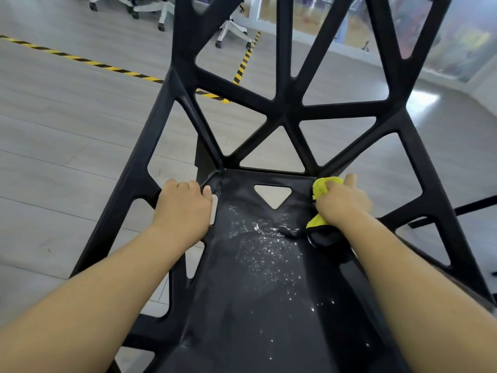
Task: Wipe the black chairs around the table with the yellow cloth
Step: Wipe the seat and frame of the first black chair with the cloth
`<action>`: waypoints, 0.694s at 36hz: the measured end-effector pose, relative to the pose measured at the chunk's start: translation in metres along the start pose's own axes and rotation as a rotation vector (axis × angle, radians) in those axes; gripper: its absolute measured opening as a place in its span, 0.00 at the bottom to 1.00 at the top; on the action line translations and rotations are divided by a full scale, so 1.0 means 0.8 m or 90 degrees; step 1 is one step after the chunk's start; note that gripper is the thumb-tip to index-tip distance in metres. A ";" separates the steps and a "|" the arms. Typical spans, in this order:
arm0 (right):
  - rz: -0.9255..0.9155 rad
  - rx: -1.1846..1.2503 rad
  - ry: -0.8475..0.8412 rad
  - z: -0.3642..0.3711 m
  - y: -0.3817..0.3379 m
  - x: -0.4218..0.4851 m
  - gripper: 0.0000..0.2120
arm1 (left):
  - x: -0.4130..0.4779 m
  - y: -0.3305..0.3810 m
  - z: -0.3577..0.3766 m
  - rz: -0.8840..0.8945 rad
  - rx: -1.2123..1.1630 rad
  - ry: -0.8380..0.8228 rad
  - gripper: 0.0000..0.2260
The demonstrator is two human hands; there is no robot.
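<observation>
A black chair point(285, 111) with an open triangular lattice back and sides fills the view. Its seat point(258, 292) is speckled with white droplets or dust. My left hand point(185, 205) grips the left side bar of the chair where it meets the seat. My right hand point(341, 203) holds a bunched yellow cloth point(321, 188) with a dark underside and presses it on the seat's back right corner, close to the backrest.
Grey wood-look floor point(67, 135) lies all around the chair. Black-and-yellow hazard tape point(80, 60) crosses the floor behind. White wheeled office chair bases point(234, 30) stand at the far back. A glass wall point(457, 36) runs along the right.
</observation>
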State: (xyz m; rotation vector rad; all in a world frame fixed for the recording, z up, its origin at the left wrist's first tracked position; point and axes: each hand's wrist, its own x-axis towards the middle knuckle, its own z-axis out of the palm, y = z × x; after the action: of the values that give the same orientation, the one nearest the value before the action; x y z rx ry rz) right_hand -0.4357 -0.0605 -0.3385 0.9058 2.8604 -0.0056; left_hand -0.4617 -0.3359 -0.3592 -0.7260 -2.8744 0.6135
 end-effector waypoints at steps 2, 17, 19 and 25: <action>-0.003 0.031 -0.002 0.004 -0.008 -0.006 0.17 | 0.000 0.000 -0.002 0.000 -0.002 -0.007 0.21; -0.274 0.159 -0.092 0.034 -0.088 -0.084 0.20 | -0.013 -0.006 -0.023 0.046 -0.008 -0.001 0.12; -0.355 0.127 -0.097 0.038 -0.084 -0.103 0.20 | -0.019 -0.009 -0.024 0.067 -0.016 -0.012 0.11; -0.423 0.106 -0.054 0.043 -0.081 -0.118 0.20 | -0.055 -0.032 -0.015 0.102 -0.008 0.000 0.12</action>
State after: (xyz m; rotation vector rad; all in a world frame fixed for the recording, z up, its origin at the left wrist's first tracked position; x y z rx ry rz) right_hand -0.3923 -0.1693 -0.3622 -0.0628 2.9593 -0.3431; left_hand -0.4317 -0.3734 -0.3381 -0.9660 -2.8418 0.6146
